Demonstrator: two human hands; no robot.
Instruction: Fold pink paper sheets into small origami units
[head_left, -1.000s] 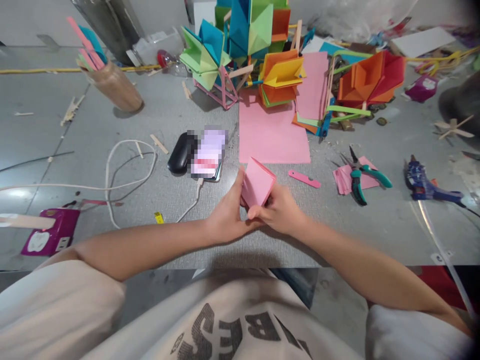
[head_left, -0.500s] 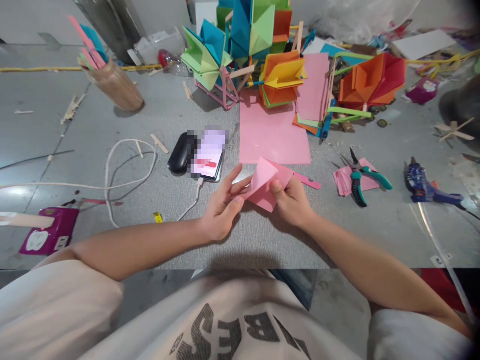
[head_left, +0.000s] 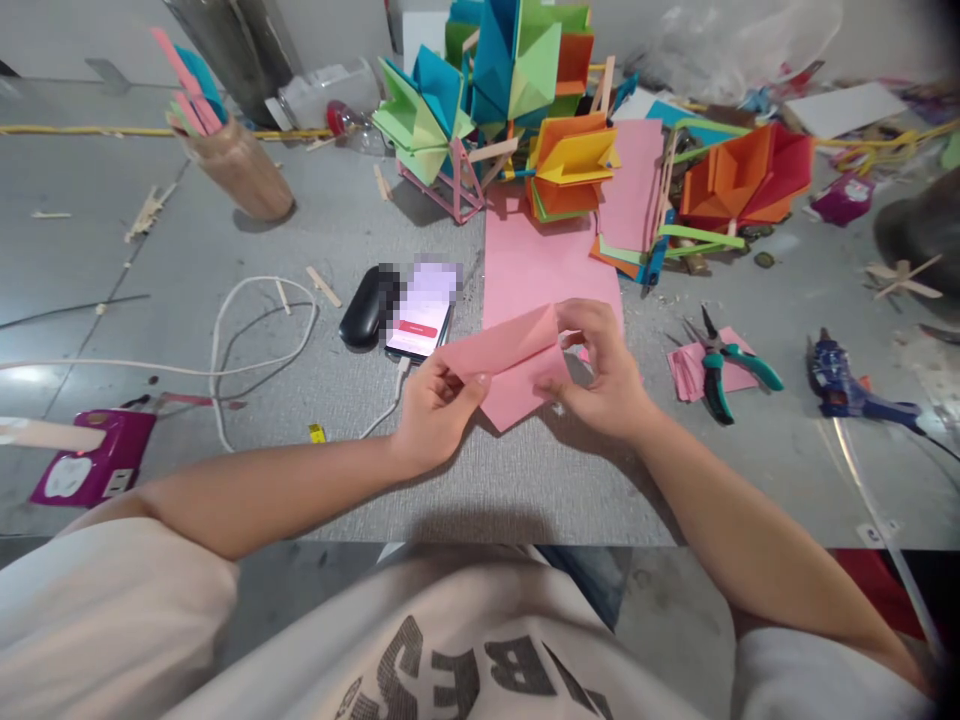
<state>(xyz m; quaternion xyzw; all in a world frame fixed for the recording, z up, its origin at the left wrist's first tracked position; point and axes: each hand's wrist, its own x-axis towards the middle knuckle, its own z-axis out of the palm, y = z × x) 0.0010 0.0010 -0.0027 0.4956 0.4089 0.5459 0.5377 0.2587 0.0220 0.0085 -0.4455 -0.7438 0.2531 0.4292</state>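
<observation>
A pink sheet of paper [head_left: 517,380], creased and partly folded, is held up between my two hands above the grey table. My left hand [head_left: 439,405] pinches its left corner, thumb on top and fingers curled beneath. At the right edge, my right hand [head_left: 604,370] has its thumb on the lower part and its fingers at the upper corner. Behind the held sheet lies larger pink paper [head_left: 547,260]. To the left are a phone [head_left: 421,315] on a white cable and a black case [head_left: 369,308].
Folded-paper models, one blue and green [head_left: 427,110] and one orange [head_left: 731,180], stand at the back. Pliers [head_left: 720,360] lie on small pink papers at the right, left of a blue glue gun [head_left: 844,375]. A stick-filled cup [head_left: 244,170] and purple power socket [head_left: 90,460] are at left.
The sheet has been opened out wider and turned, its crease now running across between my hands. My right hand has moved right, its fingers now at the upper corner.
</observation>
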